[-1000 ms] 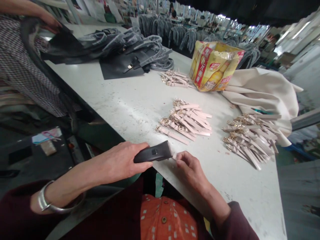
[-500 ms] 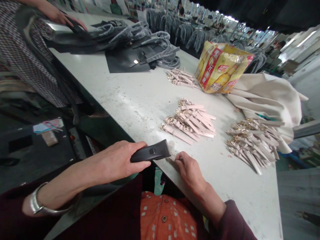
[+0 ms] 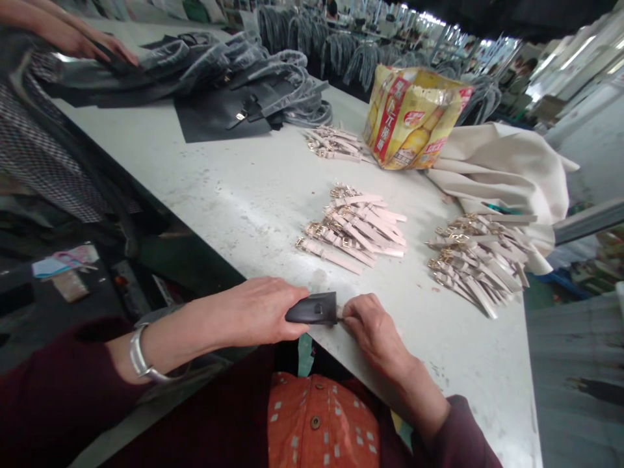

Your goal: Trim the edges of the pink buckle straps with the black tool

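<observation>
My left hand (image 3: 266,311) is closed around a black oblong object (image 3: 314,309) with a wide flat end and a small square detail on top. That end points right, over the table's near edge. Close to it, my right hand (image 3: 373,328) is closed in a pinch, palm down above the table. A small pale piece (image 3: 340,312) shows between its fingertips and the black object's end; what it belongs to is hidden. Beyond both hands lies a pile of pale pink buckled straps (image 3: 353,227).
More buckled straps (image 3: 478,260) lie to the right, beside cream material (image 3: 502,169). A yellow printed bag (image 3: 414,117) stands behind, near a smaller strap pile (image 3: 336,143). Black bag pieces (image 3: 219,120) with plastic-wrapped handles are at the back left, where another person's hands (image 3: 92,42) work.
My left hand has brought the black object right and levelled it, so its flat end is now close to my right fingertips. The view has shifted slightly.
</observation>
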{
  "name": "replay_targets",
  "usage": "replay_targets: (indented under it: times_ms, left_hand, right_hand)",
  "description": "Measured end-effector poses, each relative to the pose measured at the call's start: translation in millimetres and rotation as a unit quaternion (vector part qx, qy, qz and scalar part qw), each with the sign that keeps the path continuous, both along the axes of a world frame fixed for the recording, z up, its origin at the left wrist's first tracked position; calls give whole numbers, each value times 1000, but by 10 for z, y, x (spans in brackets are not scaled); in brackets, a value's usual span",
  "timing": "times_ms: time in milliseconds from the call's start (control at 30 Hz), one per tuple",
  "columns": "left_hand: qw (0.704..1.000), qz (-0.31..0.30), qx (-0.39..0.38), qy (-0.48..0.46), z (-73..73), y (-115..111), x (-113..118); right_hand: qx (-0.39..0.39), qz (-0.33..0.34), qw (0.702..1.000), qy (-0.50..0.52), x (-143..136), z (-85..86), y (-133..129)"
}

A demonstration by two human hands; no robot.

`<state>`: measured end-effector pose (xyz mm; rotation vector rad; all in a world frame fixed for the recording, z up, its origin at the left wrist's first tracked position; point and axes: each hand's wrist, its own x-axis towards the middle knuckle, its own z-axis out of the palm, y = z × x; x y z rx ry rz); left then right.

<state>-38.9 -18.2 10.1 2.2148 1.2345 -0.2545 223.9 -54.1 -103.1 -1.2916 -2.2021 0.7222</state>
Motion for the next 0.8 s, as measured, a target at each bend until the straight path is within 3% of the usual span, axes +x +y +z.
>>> replay_targets:
  times_ms: [233,467,533,633,700,800]
  left_hand:
    - [998,-43,-8,42,140,208,138]
    - [999,-33,-28,25,107,239,146]
    - [999,-23,-30,22,94,250,141]
    - [999,-22,-41,17,94,271,135]
    - [999,-25,-45,10,97,281,129]
    - [999,-24,-48,6,95,287,111]
  right_hand:
    - [4,-105,993,58,-86,-180,32]
    - [-6,-171,983,63,-142,-217,68]
    - [-8,-166,981,100,-114,-204,56]
    - [4,-103,983,149,-56,-170,28]
    - [13,-70,987,144,-35,-155,13]
    - [14,-73,991,111,-41,-162,2]
